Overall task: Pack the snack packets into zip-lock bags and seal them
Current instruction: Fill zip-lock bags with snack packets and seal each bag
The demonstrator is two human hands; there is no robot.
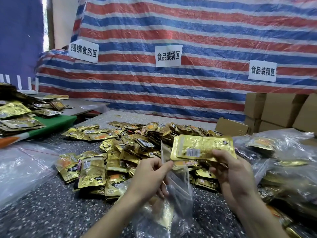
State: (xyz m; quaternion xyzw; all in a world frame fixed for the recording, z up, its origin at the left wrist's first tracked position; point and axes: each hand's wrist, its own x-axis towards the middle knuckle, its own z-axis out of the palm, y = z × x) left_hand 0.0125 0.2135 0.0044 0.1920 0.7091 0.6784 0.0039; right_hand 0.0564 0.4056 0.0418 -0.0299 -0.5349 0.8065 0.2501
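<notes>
We hold the bag (178, 179) near the middle, above the table (51, 203), its top edge pinched between the thumb and curled fingers of our left hand (151, 176). Just to the right, our right hand (229, 170) grips a flat stack (202, 146) of gold packets beside the bag's mouth, thumb on top and fingers clamped beneath. A loose pile (137, 140) of packets lies beyond. To the right sit filled bags (283, 152), with boxes (274, 112) far right and a striped tarp (171, 40) behind.

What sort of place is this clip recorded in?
Probably a small food-packing workshop: paper zone signs taped to a striped tarpaulin, a heap of gold snack packets on the speckled table, cardboard boxes stacked at right.
</notes>
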